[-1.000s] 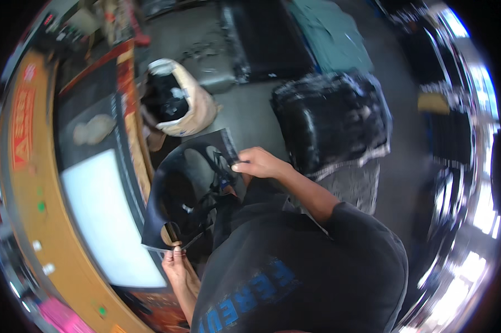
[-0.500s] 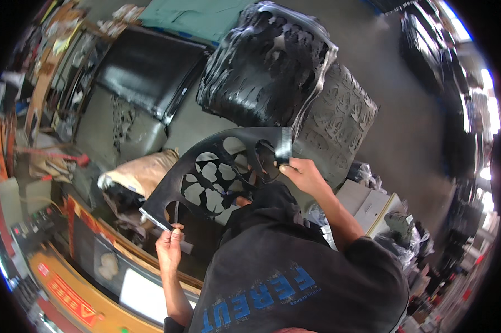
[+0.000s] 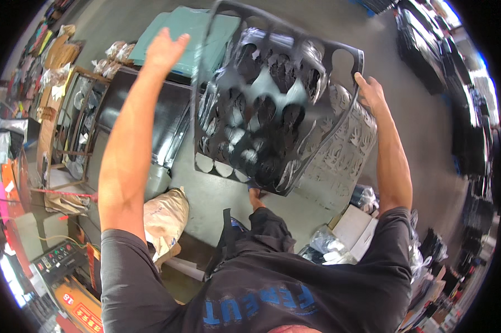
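Black sheet with shoe-sole cut-outs over pile; left hand off it, right hand at its edge.
Thin black flexible sheet with sole-shaped holes (image 3: pixel 267 89), mid-scene, above a glossy black pile of cut sheets (image 3: pixel 250 61); can't tell if resting on it. Left hand (image 3: pixel 166 51) open, fingers spread, near flat teal-green sheets (image 3: pixel 188 21), far left. Right hand (image 3: pixel 371 95) at right edge, thumb there, grip can't be told. Grey cut-out sheet (image 3: pixel 355 145) right of pile; beige sack (image 3: pixel 165 219) near left.
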The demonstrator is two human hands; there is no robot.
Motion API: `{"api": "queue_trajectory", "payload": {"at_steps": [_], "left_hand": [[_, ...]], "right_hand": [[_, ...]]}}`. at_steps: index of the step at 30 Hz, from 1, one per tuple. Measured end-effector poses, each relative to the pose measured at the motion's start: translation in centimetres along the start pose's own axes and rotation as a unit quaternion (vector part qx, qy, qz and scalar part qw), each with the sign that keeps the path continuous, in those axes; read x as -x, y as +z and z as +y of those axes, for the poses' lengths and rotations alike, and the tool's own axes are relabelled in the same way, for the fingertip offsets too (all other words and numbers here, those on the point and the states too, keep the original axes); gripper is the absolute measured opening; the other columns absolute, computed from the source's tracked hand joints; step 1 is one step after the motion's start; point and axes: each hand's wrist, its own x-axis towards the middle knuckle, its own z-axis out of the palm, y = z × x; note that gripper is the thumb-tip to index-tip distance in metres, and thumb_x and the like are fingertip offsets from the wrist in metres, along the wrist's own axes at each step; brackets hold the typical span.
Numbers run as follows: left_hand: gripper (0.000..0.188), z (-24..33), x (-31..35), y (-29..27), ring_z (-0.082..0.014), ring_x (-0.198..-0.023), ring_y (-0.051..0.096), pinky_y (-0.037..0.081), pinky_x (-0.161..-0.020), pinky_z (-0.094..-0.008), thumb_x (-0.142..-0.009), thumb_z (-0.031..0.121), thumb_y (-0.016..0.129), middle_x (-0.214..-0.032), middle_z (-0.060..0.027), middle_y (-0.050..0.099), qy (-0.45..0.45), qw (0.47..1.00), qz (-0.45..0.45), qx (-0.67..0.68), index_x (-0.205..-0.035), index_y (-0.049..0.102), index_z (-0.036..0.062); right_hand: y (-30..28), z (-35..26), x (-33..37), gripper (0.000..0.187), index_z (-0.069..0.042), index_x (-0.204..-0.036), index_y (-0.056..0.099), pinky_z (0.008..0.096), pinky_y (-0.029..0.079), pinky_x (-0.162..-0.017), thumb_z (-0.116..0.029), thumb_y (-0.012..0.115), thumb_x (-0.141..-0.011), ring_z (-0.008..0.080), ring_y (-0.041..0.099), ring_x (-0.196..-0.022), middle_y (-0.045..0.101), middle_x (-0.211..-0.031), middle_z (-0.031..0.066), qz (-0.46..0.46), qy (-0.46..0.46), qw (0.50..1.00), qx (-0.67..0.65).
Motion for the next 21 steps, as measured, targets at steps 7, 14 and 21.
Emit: {"api": "queue_trajectory", "payload": {"at_steps": [7,14,21], "left_hand": [[0.040,-18.9,36.3,14.3,-0.0471,-0.102,0.071,0.056,-0.087,-0.0564,-0.103,0.042,0.060,-0.107,-0.0264,0.075,-0.192,0.951,-0.233,0.063,-0.110,0.070,0.0049],[0.035,-15.9,90.4,1.3,-0.0416,-0.104,0.072,0.057,-0.096,-0.0527,-0.097,0.034,0.064,-0.107,-0.0250,0.073,-0.539,0.644,-0.538,0.077,-0.105,0.072,0.0008],[0.031,-13.9,93.3,-1.9,-0.0405,-0.088,0.072,0.058,-0.085,-0.0510,-0.096,0.037,0.071,-0.091,-0.0186,0.071,-0.532,0.744,-0.363,0.178,-0.093,0.068,0.0057]], "right_hand": [[19.3,13.6,6.5,0.028,-0.003,-0.101,0.071,0.0482,0.058,-0.076,-0.029,0.066,-0.093,0.0320,0.072,-0.084,0.074,-0.091,0.0142,-0.077,-0.321,0.939,0.096],[37.7,31.1,21.9,0.011,-0.012,-0.093,0.072,0.0422,0.060,-0.070,-0.021,0.075,-0.089,0.0282,0.074,-0.093,0.073,-0.094,0.0081,-0.678,-0.372,0.630,0.069],[48.6,10.1,16.4,0.017,-0.016,-0.082,0.078,0.0455,0.061,-0.077,-0.029,0.067,-0.081,0.0327,0.073,-0.088,0.074,-0.090,0.0067,-0.420,-0.638,0.490,0.420]]}}
